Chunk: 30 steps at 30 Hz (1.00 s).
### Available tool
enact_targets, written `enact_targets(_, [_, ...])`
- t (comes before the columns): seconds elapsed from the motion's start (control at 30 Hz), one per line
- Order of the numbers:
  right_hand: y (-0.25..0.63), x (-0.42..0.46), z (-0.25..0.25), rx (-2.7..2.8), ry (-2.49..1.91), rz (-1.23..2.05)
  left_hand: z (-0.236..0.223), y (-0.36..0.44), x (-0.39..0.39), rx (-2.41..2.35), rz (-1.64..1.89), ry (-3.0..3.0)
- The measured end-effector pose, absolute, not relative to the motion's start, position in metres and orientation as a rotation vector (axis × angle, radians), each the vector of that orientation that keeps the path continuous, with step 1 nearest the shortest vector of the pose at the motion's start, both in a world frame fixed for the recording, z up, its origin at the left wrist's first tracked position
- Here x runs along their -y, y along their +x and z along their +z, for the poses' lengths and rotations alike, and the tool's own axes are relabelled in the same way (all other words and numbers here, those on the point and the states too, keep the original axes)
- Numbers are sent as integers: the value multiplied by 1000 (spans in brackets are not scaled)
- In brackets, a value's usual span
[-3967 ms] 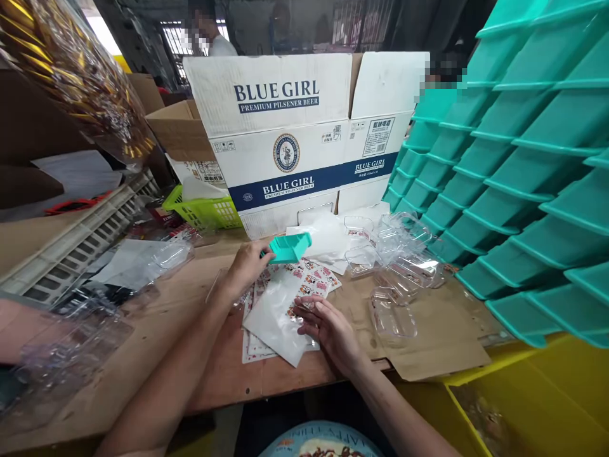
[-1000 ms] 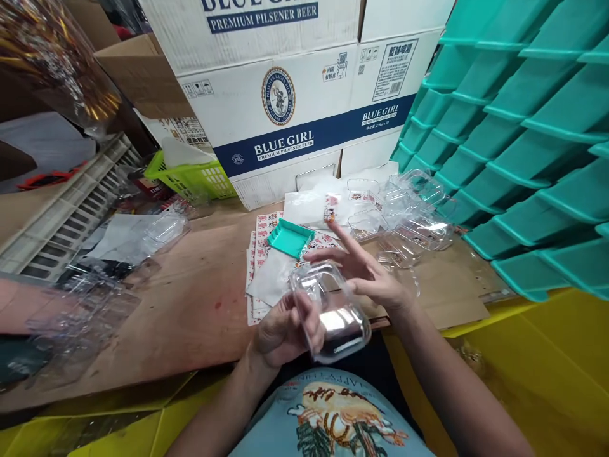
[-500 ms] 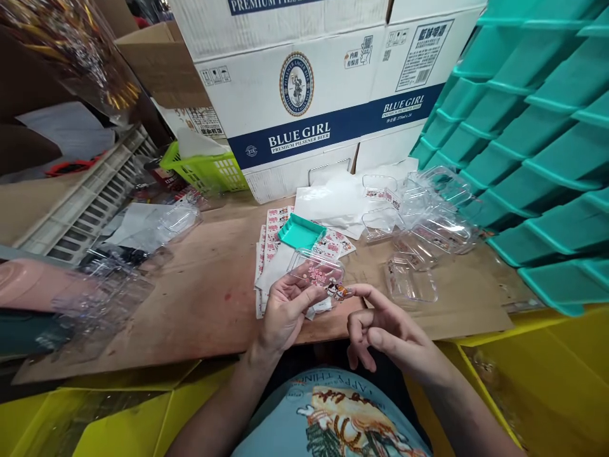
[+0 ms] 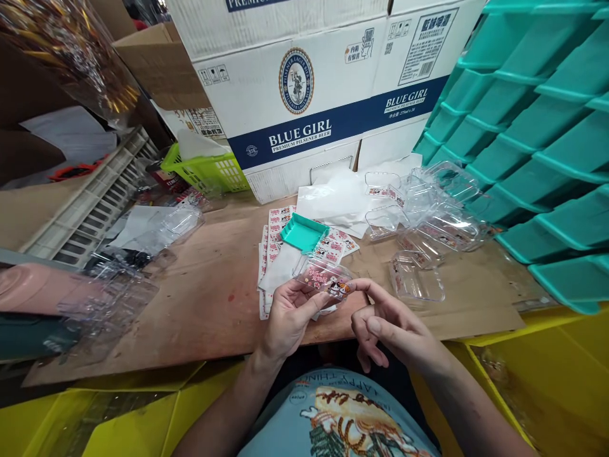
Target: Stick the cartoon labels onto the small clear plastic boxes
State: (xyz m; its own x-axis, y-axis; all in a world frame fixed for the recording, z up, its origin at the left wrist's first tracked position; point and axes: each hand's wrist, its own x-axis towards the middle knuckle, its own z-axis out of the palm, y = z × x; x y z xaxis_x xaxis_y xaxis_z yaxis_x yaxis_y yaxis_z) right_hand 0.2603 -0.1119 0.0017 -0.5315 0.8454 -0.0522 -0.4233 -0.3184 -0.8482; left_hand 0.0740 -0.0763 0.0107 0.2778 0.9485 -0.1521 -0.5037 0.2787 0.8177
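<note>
Item: clear plastic case (image 4: 326, 281) with a printed sticker, over the table's (image 4: 200, 304) near edge. Our left hand (image 4: 290, 317) pinches its left end; our right hand (image 4: 387, 327), fingers curled, touches its right end. Long axis runs left to right between them. Whether anything lies inside, we cannot tell.

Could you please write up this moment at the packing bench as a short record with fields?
left hand: left hand grips a clear plastic box bearing a cartoon sticker
right hand: right hand, fingertip at the box's right end
behind the box: teal tray lying on printed sticker sheets
right of the hands: empty clear boxes on the wooden board
far right: stacked teal trays
back: Blue Girl carton, green basket
</note>
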Motion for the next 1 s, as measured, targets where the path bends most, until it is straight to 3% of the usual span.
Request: enact_targets(1.0, [254,115,17,1101,-915,1848,5,74,79,-739,1143,824])
